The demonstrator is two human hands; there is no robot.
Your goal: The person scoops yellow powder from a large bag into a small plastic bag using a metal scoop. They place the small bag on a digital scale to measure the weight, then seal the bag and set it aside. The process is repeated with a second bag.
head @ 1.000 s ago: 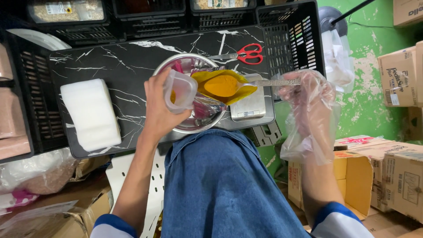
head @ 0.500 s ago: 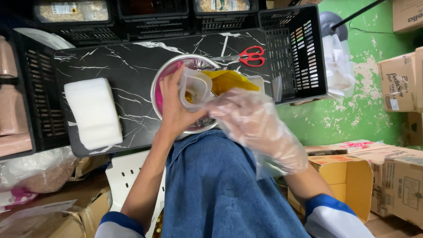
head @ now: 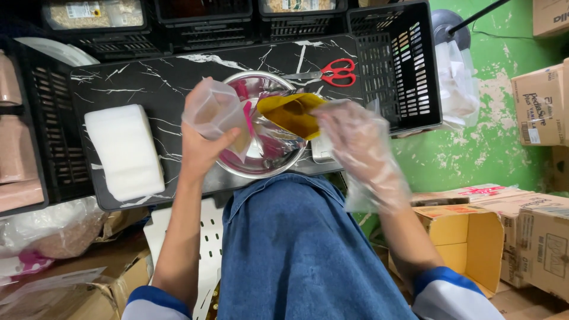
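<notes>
At the far left of the dark marble-patterned tabletop (head: 148, 89) lies a white stack of folded plastic bags (head: 123, 151), at about nine o'clock from the steel bowl (head: 269, 157). The left hand (head: 201, 148) is bare and rises over the bowl's nine o'clock rim; its fingers (head: 228, 137) are closed around a small clear plastic bag (head: 216, 112), which it holds upright and bunched. The bowl sits at the near edge of the tabletop, with pink showing inside it. Just above the bowl, at one o'clock from its middle, a yellow scoop (head: 290, 112) is tilted toward the clear bag. The right hand (head: 361, 148) wears a loose clear plastic glove, and its fingers grip the scoop's end from the three o'clock side. Red-handled scissors (head: 332, 73) lie on the tabletop at twelve o'clock from the scoop, apart from both hands. Further right stands a black slotted crate (head: 403, 77), and an open cardboard box (head: 468, 243) sits on the floor at five o'clock.
</notes>
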